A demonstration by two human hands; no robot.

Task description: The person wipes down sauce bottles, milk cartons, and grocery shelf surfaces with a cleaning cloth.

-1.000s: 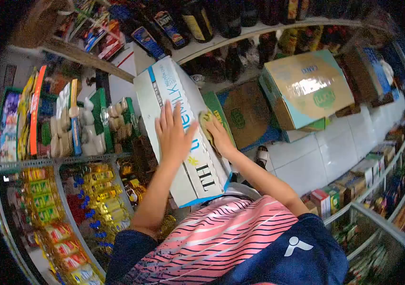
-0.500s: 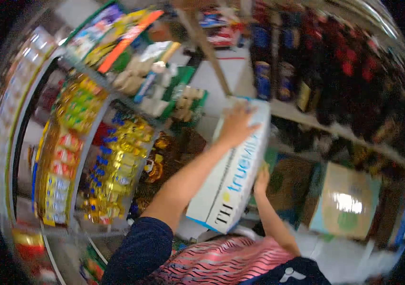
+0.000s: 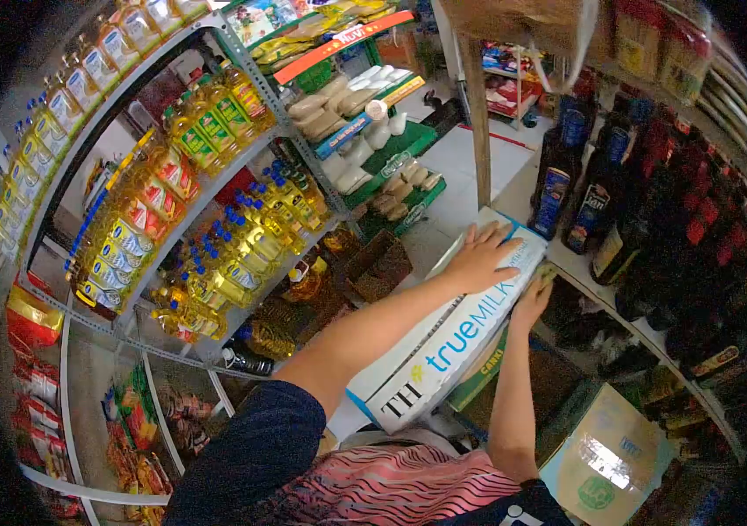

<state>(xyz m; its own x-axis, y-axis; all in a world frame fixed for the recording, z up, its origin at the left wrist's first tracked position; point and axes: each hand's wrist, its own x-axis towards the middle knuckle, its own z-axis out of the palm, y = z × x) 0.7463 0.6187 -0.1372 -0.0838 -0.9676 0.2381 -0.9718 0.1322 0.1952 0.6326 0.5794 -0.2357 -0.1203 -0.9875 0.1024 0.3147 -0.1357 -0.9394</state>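
A long white carton with blue "true MILK" lettering lies across the front of my body. My left hand rests flat on its top near the far end, fingers spread. At the carton's right side, near the far corner, my right hand is against it, its fingertips by the edge; whether they grip the carton is unclear. A green-edged box marked "CANKI" sits beneath and to the right of the carton.
Shelves of oil bottles stand at the left. Bagged goods fill a rack ahead. Dark bottles line the right shelf, beside a wooden post. A brown cardboard box is at lower right.
The view has turned, and the shelves appear shifted. The carton's far end and both hands now sit farther right in view. My right hand is higher along the carton's side.
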